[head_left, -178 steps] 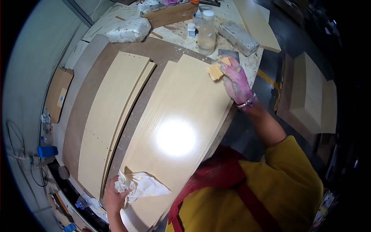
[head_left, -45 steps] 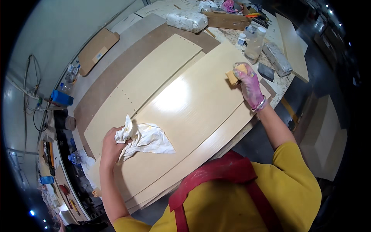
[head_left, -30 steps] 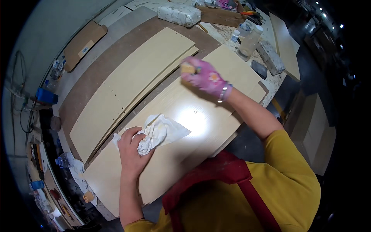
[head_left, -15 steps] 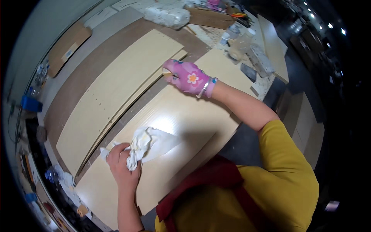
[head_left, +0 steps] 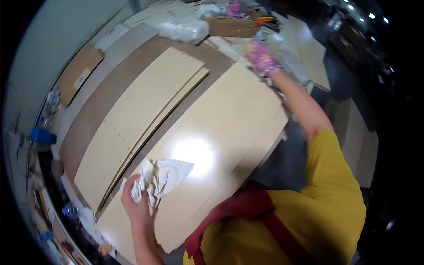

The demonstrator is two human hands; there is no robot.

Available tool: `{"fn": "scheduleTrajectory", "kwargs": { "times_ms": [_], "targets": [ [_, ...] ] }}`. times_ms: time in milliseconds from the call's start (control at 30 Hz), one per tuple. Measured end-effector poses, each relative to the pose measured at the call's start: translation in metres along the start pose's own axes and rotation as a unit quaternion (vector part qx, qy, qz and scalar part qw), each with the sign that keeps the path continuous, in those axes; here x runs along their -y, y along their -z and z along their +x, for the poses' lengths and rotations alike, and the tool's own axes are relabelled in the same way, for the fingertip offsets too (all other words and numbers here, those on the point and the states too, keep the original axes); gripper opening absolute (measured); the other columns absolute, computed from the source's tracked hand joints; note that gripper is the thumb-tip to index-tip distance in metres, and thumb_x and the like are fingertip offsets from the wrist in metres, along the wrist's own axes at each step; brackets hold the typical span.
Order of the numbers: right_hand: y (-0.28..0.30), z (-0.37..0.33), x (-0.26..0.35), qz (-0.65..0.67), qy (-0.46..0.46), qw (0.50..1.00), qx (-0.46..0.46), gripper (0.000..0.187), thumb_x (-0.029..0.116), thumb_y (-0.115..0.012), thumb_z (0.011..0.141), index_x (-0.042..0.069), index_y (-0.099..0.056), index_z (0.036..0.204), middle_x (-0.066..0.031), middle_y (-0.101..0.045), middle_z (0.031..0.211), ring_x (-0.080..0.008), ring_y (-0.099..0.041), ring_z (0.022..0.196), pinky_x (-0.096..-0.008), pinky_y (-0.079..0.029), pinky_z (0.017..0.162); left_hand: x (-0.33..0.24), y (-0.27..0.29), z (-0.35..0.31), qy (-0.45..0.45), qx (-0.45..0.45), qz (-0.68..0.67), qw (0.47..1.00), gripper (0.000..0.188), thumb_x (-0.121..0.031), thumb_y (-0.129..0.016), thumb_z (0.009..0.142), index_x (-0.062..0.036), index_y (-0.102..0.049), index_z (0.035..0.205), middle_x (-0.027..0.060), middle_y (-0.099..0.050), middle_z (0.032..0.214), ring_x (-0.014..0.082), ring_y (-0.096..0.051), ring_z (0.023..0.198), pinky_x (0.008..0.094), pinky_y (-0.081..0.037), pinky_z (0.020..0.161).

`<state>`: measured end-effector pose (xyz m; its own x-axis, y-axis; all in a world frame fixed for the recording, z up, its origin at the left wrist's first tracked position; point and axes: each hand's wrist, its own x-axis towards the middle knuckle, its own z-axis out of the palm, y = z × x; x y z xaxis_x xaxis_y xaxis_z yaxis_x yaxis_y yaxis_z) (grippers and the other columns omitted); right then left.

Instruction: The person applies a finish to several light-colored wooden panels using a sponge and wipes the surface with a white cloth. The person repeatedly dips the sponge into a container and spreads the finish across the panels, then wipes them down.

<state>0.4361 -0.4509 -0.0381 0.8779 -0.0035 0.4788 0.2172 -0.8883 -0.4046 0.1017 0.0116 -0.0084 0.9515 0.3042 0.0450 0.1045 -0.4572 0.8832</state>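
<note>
A crumpled white cloth (head_left: 165,176) is bunched in my bare left hand (head_left: 136,205), its loose end spread over a pale wood-grain panel (head_left: 234,110). My right hand (head_left: 263,58), in a pink flowered glove, is stretched out past the panel's far right corner. Motion smears its fingers, so I cannot tell whether it holds anything. Close beside it is a clear plastic bottle (head_left: 263,34), partly hidden. Farther left lie stacked pale panels (head_left: 141,106) with small holes, separated from the near panel by a narrow gap.
A brown board (head_left: 104,75) lies under the panels. Along the far side are a plastic-wrapped bundle (head_left: 184,30), a cardboard piece (head_left: 234,28) and small tools (head_left: 266,20). A blue box (head_left: 43,135) stands at the left edge. More boards (head_left: 353,132) stand low on the right.
My right hand has moved from the gap between the panels, away and rightward to the bottles. My left hand stays on the cloth, which is bunched a little differently. The view has shifted slightly.
</note>
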Motion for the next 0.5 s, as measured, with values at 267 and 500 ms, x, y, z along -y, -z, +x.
{"fn": "scheduleTrajectory", "kwargs": {
  "times_ms": [267,500],
  "targets": [
    [0.043,-0.071,-0.022,0.308,-0.084,0.947,0.045,0.049,0.026,-0.059,0.091,-0.002,-0.051,0.131,-0.0116,-0.059,0.118,-0.0191,-0.056,0.108,-0.0310,-0.045,0.093,-0.032,0.008,0.063,-0.051,0.178,0.317,0.930,0.063,-0.041,-0.074,0.074,-0.0052,-0.059,0.124,0.0203,-0.063,0.115,0.0365,-0.057,0.111,0.0403,-0.044,0.098],
    [0.024,-0.109,-0.020,0.576,-0.201,0.792,0.019,0.041,0.021,-0.056,0.095,0.003,-0.046,0.131,-0.0090,-0.057,0.118,-0.0194,-0.057,0.106,-0.0329,-0.048,0.087,-0.022,0.011,0.113,0.057,0.376,0.253,0.890,0.052,-0.044,-0.071,0.076,-0.0033,-0.066,0.108,0.0184,-0.068,0.103,0.0336,-0.063,0.097,0.0395,-0.047,0.085]
  ]
}}
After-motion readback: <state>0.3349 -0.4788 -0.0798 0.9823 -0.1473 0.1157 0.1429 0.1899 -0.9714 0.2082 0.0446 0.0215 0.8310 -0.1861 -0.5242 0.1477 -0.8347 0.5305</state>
